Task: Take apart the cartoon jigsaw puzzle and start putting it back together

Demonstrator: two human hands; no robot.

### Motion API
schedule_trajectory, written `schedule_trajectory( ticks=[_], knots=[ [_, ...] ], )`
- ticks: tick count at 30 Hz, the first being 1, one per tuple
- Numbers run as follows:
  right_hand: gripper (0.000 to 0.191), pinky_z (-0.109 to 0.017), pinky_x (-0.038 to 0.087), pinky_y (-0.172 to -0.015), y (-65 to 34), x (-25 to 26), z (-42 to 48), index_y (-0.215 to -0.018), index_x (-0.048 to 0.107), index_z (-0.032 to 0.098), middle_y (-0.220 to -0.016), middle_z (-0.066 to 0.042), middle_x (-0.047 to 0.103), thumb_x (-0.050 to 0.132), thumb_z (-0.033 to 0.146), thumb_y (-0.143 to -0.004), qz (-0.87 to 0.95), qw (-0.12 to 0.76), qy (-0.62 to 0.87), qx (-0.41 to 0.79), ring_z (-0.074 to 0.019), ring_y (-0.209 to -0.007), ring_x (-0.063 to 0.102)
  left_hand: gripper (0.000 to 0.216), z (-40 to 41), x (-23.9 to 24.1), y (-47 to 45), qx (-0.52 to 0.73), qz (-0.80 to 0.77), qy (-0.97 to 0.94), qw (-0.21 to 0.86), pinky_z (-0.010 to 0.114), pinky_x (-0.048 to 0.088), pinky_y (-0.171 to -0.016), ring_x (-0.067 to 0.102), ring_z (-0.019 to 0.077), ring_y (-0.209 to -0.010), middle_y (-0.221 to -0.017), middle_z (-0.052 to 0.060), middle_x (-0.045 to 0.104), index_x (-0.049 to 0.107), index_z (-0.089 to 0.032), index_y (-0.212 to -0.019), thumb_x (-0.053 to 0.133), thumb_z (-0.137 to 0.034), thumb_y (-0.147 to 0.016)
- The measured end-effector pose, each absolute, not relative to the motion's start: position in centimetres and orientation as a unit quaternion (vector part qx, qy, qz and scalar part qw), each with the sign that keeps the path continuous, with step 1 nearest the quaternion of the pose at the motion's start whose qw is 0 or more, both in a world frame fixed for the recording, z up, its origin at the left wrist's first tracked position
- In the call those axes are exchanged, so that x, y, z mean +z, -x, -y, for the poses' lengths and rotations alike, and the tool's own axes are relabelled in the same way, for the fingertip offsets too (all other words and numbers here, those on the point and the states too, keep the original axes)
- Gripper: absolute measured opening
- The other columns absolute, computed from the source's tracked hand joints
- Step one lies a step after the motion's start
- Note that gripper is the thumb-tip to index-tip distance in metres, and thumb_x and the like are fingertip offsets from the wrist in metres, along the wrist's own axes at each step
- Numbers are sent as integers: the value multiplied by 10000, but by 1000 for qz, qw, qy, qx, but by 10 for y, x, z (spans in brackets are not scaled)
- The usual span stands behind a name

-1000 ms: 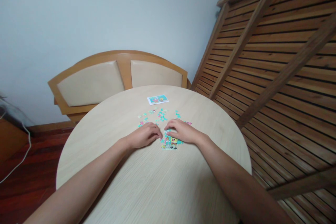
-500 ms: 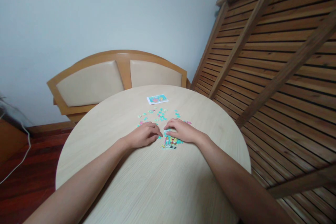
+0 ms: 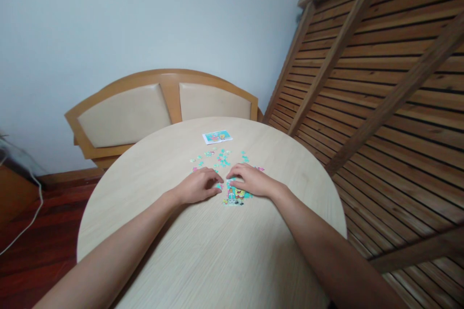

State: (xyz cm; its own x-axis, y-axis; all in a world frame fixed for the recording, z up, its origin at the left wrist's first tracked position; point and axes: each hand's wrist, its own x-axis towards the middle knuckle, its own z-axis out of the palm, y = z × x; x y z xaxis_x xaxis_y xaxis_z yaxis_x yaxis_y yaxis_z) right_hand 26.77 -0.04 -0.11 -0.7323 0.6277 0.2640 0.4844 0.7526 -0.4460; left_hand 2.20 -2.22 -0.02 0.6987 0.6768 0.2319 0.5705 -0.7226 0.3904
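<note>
A partly joined cartoon jigsaw section [image 3: 236,197] lies on the round pale wooden table [image 3: 217,251]. My right hand [image 3: 252,181] rests on its upper part, fingers lying flat and close together. My left hand [image 3: 196,186] sits just left of it. Its fingers are curled, and the fingertips pinch a small teal puzzle piece [image 3: 219,186] at the section's left edge. Several loose teal and pink pieces [image 3: 221,157] are scattered just beyond both hands.
A small picture card [image 3: 217,136] lies at the table's far side. Behind the table stands a wooden bench with two beige cushions [image 3: 163,106]. A slatted wooden frame [image 3: 380,82] leans at the right. A white cable [image 3: 25,217] hangs at the left above the dark floor.
My left fingertips have drawn back slightly, and a teal piece now shows at their tips. My right hand has hardly moved.
</note>
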Motion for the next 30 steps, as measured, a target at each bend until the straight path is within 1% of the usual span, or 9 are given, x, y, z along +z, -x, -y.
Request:
schedule_trajectory(
  ticks=[2,6,9,12,16,21,27,30],
  knots=[
    [202,-393,444,-974,-268,-1,0,-1070,715,177,-1062,-98,704,658,264,-896,912,207,305,179,-230,-1046,619,194,22,0,-22,181,-370,-901,133,357,463,-857,605,220,-884,-916,64,668,684,-190,-1008,655,-339,-886],
    [208,-385,445,-977,-268,-2,0,-1071,712,167,-1068,-100,702,650,275,-905,913,205,304,178,-230,-1056,617,143,20,-4,-23,181,-381,-896,141,363,451,-873,601,220,-892,-932,70,671,682,-182,-957,634,-300,-891],
    [216,-383,442,-983,-268,-3,0,-1076,712,160,-1073,-102,702,654,274,-902,913,201,308,175,-231,-1064,616,137,20,-5,-24,186,-371,-896,159,362,452,-890,608,215,-907,-935,63,682,675,-181,-978,623,-269,-886],
    [216,-381,440,-985,-268,-2,0,-1079,711,163,-1072,-101,701,657,270,-899,913,200,312,173,-228,-1058,618,139,22,-7,-24,194,-361,-895,177,345,462,-870,618,200,-888,-926,52,696,675,-181,-991,599,-239,-890],
    [198,-380,441,-977,-268,-1,1,-1066,715,177,-1065,-93,702,659,265,-898,914,198,311,172,-228,-1052,618,131,22,-9,-26,199,-361,-892,183,334,468,-838,617,192,-855,-904,42,703,681,-183,-977,599,-241,-893],
    [196,-383,441,-974,-267,1,2,-1065,717,172,-1062,-95,705,653,258,-900,914,198,307,175,-232,-1056,616,132,23,-12,-29,209,-357,-891,188,324,470,-833,607,191,-861,-902,41,700,683,-188,-972,588,-248,-903],
    [199,-380,442,-974,-268,-1,1,-1068,718,184,-1071,-93,704,661,260,-893,913,201,309,174,-231,-1060,616,141,27,-9,-32,202,-354,-902,141,366,446,-900,613,217,-895,-906,64,687,674,-189,-989,597,-278,-911],
    [207,-379,442,-974,-269,-2,0,-1077,715,182,-1072,-93,702,655,267,-899,913,202,307,175,-229,-1061,614,133,27,-9,-31,201,-352,-903,140,373,438,-924,611,222,-921,-929,65,675,659,-195,-989,591,-288,-923]
  ],
)
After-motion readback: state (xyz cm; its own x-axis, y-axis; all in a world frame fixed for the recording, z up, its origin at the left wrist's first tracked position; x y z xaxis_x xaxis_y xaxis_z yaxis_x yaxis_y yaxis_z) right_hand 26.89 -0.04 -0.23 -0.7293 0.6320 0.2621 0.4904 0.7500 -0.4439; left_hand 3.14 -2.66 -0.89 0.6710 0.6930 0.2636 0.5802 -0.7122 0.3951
